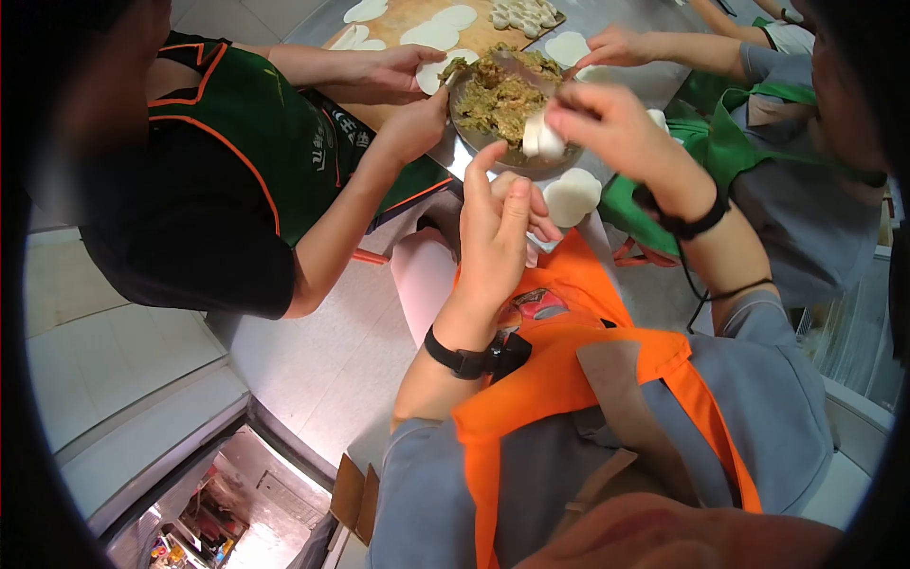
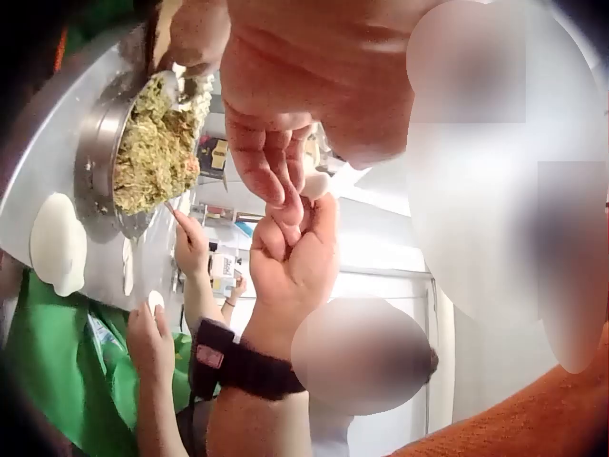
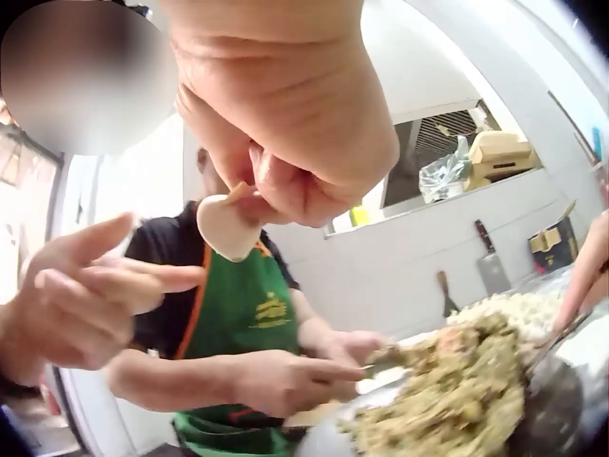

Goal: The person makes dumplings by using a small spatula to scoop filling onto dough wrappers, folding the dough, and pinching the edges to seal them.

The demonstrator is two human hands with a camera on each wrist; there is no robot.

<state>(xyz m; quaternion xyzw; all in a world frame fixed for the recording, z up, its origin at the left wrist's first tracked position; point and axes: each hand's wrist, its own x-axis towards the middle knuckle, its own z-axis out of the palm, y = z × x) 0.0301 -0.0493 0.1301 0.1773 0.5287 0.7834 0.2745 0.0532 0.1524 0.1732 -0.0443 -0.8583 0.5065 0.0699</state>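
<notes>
My right hand [image 1: 621, 137] pinches a small white dumpling [image 3: 226, 230] of folded dough between thumb and fingers, held up near the bowl's close edge. My left hand [image 1: 498, 223] is beside it, palm turned inward, thumb and forefinger spread, the other fingers loosely bent with nothing in them. In the right wrist view the left hand [image 3: 90, 295] points its fingers toward the dumpling, a gap between them. Just beyond both hands is a metal bowl [image 1: 545, 169] heaped with greenish-brown filling [image 1: 498, 106]. Round white wrappers [image 1: 573, 197] lie overlapping at the table edge nearest me.
A person in a green apron [image 1: 223, 142] works at the left, hands by the bowl. Another, in grey and green [image 1: 758, 152], reaches in from the right. Behind the bowl, a wooden board [image 1: 393, 28] carries wrappers and several finished dumplings [image 1: 524, 16]. A metal table [image 2: 33, 181] supports everything.
</notes>
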